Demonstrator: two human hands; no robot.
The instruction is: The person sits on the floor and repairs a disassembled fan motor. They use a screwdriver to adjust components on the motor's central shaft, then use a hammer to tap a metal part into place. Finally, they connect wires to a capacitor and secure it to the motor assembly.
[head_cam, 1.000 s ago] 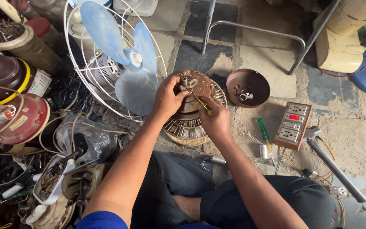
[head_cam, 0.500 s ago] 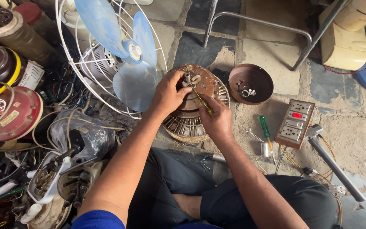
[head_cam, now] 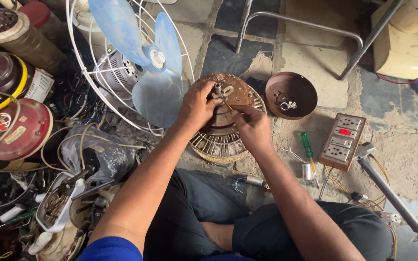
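Two hands: left hand (head_cam: 198,107) and right hand (head_cam: 251,126) at centre. One motor (head_cam: 223,137) beneath them. One fan (head_cam: 136,58) at eleven o'clock. One bowl (head_cam: 291,94), one screwdriver (head_cam: 308,150) and one switchboard (head_cam: 342,141) at three o'clock.

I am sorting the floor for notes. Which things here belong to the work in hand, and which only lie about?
In hand:
left hand on the rusty motor
right hand pinching a thin yellow wire

Lying about:
blue fan
brown bowl
socket box
green screwdriver
hammer
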